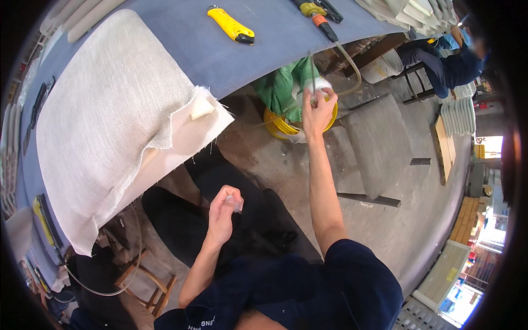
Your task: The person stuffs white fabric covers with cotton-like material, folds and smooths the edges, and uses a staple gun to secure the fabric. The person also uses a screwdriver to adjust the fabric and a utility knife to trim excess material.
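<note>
The navy shirt, nearest, bears white lettering; left fingers clasp white fluff; right fingers, farther, pinch white wadding.

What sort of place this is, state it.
Likely an upholstery workshop: a fabric-covered cushion with a frayed edge and a yellow utility knife lie on the worktable, and the left hand holds white fluffy material.

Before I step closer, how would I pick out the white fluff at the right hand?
Find the big blue-grey table along the top. Below its edge, right of centre, a green sack meets a yellow bucket, and the white fluff is there, at the right hand. Its pale, cottony look sets it apart from its green and yellow neighbours.
</note>
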